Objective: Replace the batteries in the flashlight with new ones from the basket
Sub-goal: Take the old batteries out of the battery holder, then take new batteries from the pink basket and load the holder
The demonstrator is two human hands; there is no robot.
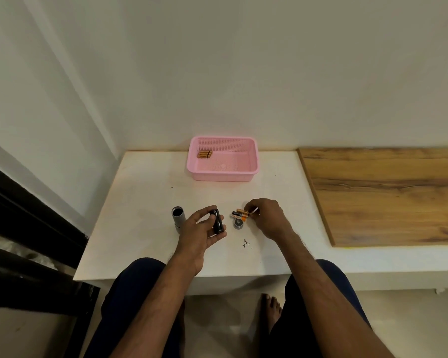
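- Left hand [201, 229] grips the black battery holder [217, 221] at frame centre.
- Right hand [265, 215] pinches a battery [241, 215] on the table [140, 192].
- Pink basket [254, 161] above holds spare batteries [204, 154].

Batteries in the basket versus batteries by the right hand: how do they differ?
The basket batteries lie untouched in a neat row inside the pink basket; the table batteries lie loosely on the table, with the right hand touching them. Both groups look copper-and-black.
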